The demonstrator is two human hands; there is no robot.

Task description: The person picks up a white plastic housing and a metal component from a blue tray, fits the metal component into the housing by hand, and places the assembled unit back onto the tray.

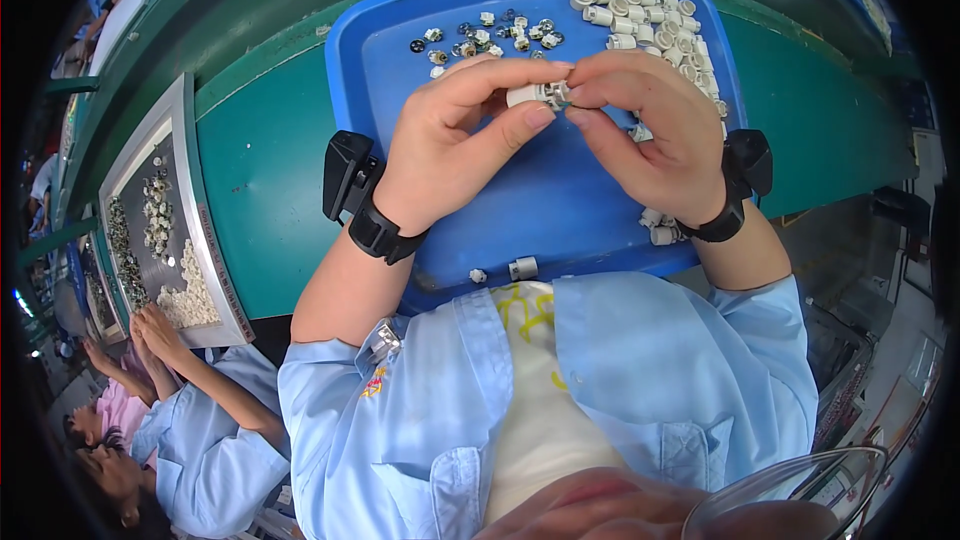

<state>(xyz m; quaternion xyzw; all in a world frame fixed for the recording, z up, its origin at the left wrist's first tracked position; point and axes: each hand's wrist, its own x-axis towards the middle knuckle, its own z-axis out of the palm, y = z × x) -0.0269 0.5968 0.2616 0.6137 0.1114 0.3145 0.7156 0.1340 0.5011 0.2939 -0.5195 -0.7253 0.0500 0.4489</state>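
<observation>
Over a blue tray [345,60], my left hand [445,140] pinches a white cylindrical fitting [522,96] between thumb and fingers. My right hand [655,125] meets it from the other side, fingertips closed around a small metal-and-white insert [557,94] at the fitting's end. Whether the insert sits inside the fitting or only touches it, I cannot tell. Beyond my left hand lie scattered small black-and-white inserts [490,37]. Many similar white fittings [650,25] are heaped at the tray's far right, partly hidden behind my right hand.
Near the tray's front edge lie a lone fitting [523,268] and a small white piece [478,276]; a few more [662,228] rest by my right wrist. The tray stands on a green bench [265,210]. At left, a co-worker's hands [155,330] reach a metal-framed tray [205,240] of small parts.
</observation>
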